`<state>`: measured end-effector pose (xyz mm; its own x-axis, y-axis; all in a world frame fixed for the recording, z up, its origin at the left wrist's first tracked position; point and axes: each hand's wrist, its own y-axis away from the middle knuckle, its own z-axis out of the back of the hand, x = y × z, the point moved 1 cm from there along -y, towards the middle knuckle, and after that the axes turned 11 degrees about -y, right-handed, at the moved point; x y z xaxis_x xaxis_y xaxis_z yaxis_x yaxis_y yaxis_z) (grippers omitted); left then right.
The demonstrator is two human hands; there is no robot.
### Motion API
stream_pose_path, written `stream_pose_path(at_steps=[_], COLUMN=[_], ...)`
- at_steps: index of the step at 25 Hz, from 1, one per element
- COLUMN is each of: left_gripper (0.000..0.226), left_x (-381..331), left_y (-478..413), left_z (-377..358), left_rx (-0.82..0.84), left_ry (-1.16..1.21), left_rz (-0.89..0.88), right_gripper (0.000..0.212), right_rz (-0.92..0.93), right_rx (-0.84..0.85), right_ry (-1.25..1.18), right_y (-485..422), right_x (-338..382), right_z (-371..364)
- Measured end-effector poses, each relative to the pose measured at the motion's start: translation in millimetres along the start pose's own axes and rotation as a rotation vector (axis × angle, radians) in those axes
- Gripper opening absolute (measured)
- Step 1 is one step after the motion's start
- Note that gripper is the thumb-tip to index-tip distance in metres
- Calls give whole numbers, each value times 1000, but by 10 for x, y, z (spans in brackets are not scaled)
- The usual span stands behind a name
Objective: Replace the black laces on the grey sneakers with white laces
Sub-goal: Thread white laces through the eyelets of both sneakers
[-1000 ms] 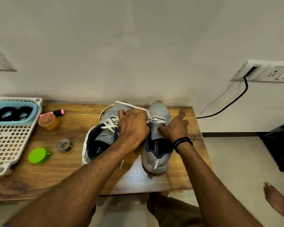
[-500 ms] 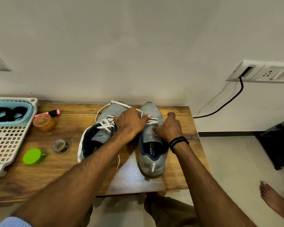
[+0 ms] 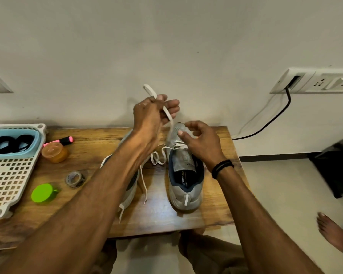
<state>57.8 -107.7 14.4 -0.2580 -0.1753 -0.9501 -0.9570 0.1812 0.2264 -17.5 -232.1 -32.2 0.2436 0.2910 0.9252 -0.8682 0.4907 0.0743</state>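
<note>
Two grey sneakers stand on the wooden table [image 3: 212, 214], toes toward the wall. The right sneaker [image 3: 184, 186] is in full view, with a white lace [image 3: 167, 117] through its lowest eyelets. My left hand [image 3: 151, 117] is raised above the shoes, shut on that lace and holding it up taut; a loose loop of it lies between the shoes. My right hand [image 3: 200, 143] hovers over the right sneaker's toe with fingers apart and nothing in them. The left sneaker [image 3: 130, 190] is mostly hidden under my left forearm; its white lace ends hang toward the table's front.
A white slotted tray [image 3: 10, 175] at the left holds a blue tub [image 3: 33, 144] with black laces [image 3: 10, 143]. Near it lie a pink marker [image 3: 64, 140], an orange jar [image 3: 54, 152], a tape roll [image 3: 74, 178] and a green lid [image 3: 43, 193]. A bare foot [image 3: 333, 232] is on the floor at right.
My left hand has risen from the sneakers, pulling the white lace up. My right hand has lifted off the right sneaker and opened.
</note>
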Motion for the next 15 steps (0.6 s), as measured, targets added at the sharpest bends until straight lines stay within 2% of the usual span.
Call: stream_pose_path(at_steps=[2, 4, 6, 9, 10, 11, 13, 15], left_gripper=[18, 16, 15, 18, 19, 20, 19, 17], left_x=[23, 38, -19, -185, -209, -217, -154, -94], left_y=[119, 176, 141, -18, -43, -21, 121, 229], left_z=[-65, -105, -56, 145, 180, 177, 56, -59], left_rx=[157, 200, 109, -122, -137, -104, 61, 147], left_ry=[79, 142, 210, 261, 283, 283, 235, 196], left_rz=[127, 154, 93, -17, -19, 5, 65, 80], right_gripper=[31, 24, 13, 18, 15, 7, 26, 25], right_rz=[39, 90, 70, -35, -28, -7, -31, -14], right_rx=[182, 221, 42, -348, -381, -316, -11, 208], right_ry=[-406, -462, -355, -148, -136, -202, -421, -509], right_y=[68, 109, 97, 14, -6, -2, 60, 132], right_x=[172, 232, 197, 53, 39, 50, 175, 291], right_z=[-25, -33, 0, 173, 227, 234, 115, -39])
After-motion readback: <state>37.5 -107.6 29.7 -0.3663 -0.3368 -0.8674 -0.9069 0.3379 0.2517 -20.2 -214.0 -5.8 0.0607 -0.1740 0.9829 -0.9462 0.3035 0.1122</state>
